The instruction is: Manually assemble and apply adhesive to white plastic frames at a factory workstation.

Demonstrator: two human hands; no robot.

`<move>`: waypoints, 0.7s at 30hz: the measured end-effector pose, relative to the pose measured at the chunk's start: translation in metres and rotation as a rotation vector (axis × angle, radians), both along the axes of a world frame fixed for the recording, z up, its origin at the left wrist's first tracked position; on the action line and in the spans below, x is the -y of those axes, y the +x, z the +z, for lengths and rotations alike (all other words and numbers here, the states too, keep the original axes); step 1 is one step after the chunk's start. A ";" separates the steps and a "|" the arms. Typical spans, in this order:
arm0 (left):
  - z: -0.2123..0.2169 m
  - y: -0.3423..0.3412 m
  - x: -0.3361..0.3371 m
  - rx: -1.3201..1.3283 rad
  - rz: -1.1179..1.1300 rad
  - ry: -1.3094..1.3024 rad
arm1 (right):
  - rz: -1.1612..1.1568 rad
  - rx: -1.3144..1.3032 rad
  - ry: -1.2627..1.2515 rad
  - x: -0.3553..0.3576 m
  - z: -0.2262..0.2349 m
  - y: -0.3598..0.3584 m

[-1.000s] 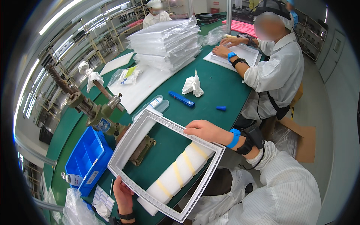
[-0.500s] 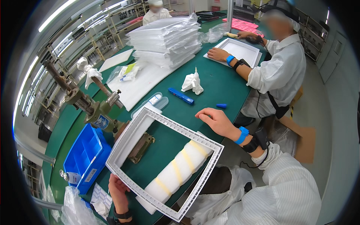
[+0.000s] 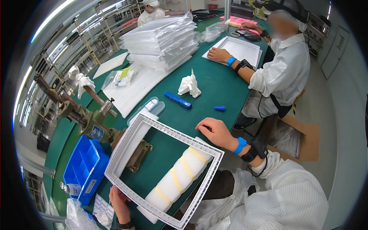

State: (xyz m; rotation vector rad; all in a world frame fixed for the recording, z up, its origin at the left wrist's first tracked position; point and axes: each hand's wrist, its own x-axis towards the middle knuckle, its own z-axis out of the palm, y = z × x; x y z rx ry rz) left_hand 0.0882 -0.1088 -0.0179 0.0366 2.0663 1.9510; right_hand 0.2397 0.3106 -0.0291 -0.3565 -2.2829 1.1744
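Note:
A white rectangular plastic frame (image 3: 165, 129) lies tilted over the table, with one side above a white foam roll (image 3: 178, 177) wound with yellow tape. My left hand (image 3: 119, 201) is at the frame's lower left edge, its bent fingers against it and partly hidden below the rim. Just beyond the frame's right corner hovers my right hand (image 3: 217, 133), fingers curled in and thumb bent, with nothing visible in it. Through the frame's opening, a metal base plate (image 3: 138, 156) shows on the green table (image 3: 163, 143).
Left stand a hand press (image 3: 90, 122) and a blue bin (image 3: 86, 165). Ahead lie a blue cutter (image 3: 178, 100), a blue cap (image 3: 219, 108), a tissue-wrapped nozzle (image 3: 189, 85) and a clear case (image 3: 147, 109). Bagged sheets (image 3: 159, 42) are stacked farther back. A co-worker (image 3: 283, 65) sits right.
The view has shifted slightly, moving most things left in the picture. My right hand's fingers have curled in more. My left hand stays at the frame's edge.

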 end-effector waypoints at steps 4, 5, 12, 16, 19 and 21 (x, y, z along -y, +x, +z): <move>-0.001 0.000 0.000 -0.016 0.009 -0.013 | -0.010 0.010 0.038 0.001 0.002 0.000; -0.002 0.000 0.000 -0.030 0.006 -0.013 | -0.007 -0.021 0.068 0.002 0.002 0.000; -0.001 0.003 -0.002 -0.022 0.030 0.004 | -0.012 -0.079 0.145 0.002 -0.003 -0.002; 0.000 0.005 -0.005 -0.031 0.067 -0.022 | -0.013 -0.077 0.139 0.003 -0.002 -0.002; 0.000 0.006 -0.006 -0.035 0.089 -0.027 | -0.014 -0.071 0.147 0.004 -0.001 -0.001; -0.001 0.006 -0.005 -0.034 0.099 -0.029 | -0.026 -0.013 0.130 0.004 0.000 -0.001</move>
